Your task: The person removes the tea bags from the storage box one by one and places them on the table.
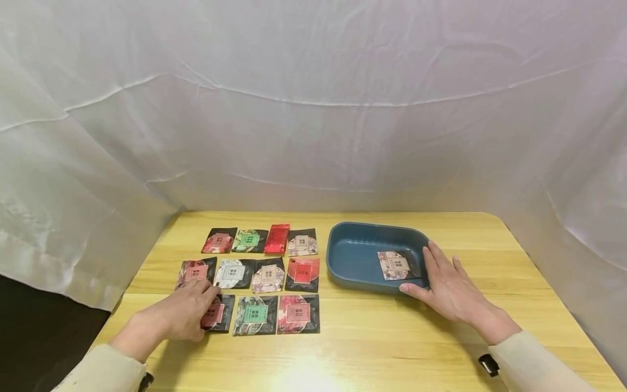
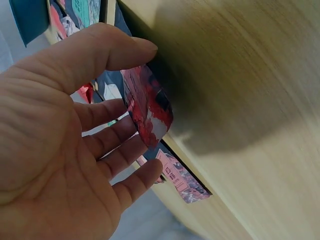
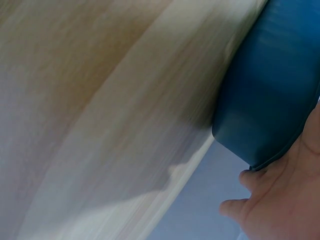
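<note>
In the head view, my left hand (image 1: 183, 310) is over the front-left sachet (image 1: 220, 313), a flat black packet with a red label. From the left wrist, the thumb lies along one edge of this sachet (image 2: 150, 107) and the bent fingers reach its other edge, gripping it. My right hand (image 1: 453, 286) rests at the right end of a blue tray (image 1: 350, 280), fingers nearly straight along the rim and thumb at the front corner. A floral sachet (image 1: 395, 265) lies inside the tray. The right wrist view shows the tray's outer wall (image 3: 265, 85) beside the palm.
Several more sachets lie in three rows left of the tray, among them a green-labelled one (image 1: 256, 314), a pink one (image 1: 297, 313) and a narrow red packet (image 1: 277, 238). A pale cloth (image 1: 313, 136) hangs behind the wooden table (image 1: 362, 348).
</note>
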Demonstrator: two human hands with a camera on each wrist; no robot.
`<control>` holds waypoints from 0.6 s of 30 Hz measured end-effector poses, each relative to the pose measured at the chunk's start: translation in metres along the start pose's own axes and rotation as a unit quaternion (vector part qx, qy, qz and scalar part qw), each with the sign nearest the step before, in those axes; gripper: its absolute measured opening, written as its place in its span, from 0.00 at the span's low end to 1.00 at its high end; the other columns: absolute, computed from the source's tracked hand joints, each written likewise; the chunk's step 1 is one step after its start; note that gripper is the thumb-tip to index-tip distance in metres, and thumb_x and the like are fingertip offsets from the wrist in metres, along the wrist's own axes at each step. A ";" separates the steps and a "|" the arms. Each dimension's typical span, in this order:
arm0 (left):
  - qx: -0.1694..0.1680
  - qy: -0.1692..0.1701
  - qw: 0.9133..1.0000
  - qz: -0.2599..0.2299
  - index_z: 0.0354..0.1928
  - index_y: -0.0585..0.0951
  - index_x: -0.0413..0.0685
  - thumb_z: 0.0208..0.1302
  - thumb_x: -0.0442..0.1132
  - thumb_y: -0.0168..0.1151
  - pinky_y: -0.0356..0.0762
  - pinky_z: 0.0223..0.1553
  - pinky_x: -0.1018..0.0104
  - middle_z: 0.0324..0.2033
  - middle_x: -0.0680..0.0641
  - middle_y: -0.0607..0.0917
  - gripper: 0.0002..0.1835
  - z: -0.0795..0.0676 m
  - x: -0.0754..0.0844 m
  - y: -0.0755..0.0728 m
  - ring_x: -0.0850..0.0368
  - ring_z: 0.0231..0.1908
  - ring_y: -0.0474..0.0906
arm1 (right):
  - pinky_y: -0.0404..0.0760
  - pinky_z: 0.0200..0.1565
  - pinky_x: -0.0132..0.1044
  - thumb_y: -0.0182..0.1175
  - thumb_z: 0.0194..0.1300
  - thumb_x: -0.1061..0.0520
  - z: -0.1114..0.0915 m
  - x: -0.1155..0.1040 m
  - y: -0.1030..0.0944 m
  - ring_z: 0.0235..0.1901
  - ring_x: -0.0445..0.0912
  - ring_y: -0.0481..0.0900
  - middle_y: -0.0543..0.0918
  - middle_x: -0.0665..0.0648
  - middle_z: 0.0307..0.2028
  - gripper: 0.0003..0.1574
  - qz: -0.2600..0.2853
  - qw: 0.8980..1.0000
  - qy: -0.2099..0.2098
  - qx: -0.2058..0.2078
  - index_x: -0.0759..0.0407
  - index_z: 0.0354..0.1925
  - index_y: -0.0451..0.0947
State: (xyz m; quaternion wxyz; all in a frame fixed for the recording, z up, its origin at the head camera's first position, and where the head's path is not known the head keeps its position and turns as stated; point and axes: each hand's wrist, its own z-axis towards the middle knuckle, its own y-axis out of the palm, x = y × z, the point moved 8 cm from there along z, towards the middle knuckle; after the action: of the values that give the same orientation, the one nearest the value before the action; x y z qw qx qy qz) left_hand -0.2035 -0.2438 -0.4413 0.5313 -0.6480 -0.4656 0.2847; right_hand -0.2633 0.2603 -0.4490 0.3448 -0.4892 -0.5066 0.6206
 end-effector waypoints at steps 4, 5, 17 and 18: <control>0.005 0.002 1.000 0.007 0.64 0.76 0.35 0.37 0.40 0.85 0.73 0.67 0.33 0.56 0.35 0.78 0.47 0.003 0.000 0.002 0.33 0.60 0.75 | 0.48 0.74 0.77 0.55 0.68 0.18 0.000 0.000 0.000 0.79 0.73 0.52 0.45 0.76 0.82 0.76 0.000 1.000 0.002 -0.001 0.78 0.80 0.45; 0.004 0.003 1.000 0.008 0.63 0.76 0.36 0.37 0.41 0.85 0.73 0.67 0.34 0.56 0.35 0.79 0.47 0.003 0.000 0.002 0.33 0.60 0.75 | 0.48 0.74 0.77 0.55 0.68 0.18 0.000 0.000 0.000 0.79 0.74 0.52 0.45 0.76 0.82 0.76 0.000 1.000 0.002 -0.001 0.78 0.80 0.45; 0.008 0.003 1.000 0.012 0.63 0.76 0.37 0.38 0.41 0.86 0.73 0.66 0.33 0.57 0.35 0.79 0.46 0.006 0.001 0.002 0.32 0.60 0.76 | 0.47 0.74 0.77 0.55 0.68 0.18 -0.001 -0.002 -0.001 0.79 0.73 0.49 0.43 0.76 0.82 0.76 0.006 1.000 0.002 -0.003 0.78 0.80 0.44; 0.011 0.004 1.000 0.012 0.63 0.76 0.37 0.37 0.41 0.86 0.73 0.66 0.33 0.56 0.35 0.79 0.46 0.006 0.001 0.001 0.33 0.60 0.76 | 0.46 0.74 0.77 0.55 0.68 0.18 -0.001 -0.002 -0.001 0.79 0.73 0.49 0.43 0.76 0.82 0.76 0.007 1.000 0.003 -0.004 0.78 0.80 0.44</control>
State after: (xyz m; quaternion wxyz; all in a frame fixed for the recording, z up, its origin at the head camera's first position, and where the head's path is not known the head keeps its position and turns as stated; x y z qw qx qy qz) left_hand -0.2083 -0.2405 -0.4443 0.5362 -0.6490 -0.4527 0.2938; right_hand -0.2621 0.2595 -0.4475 0.3402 -0.4958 -0.5045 0.6196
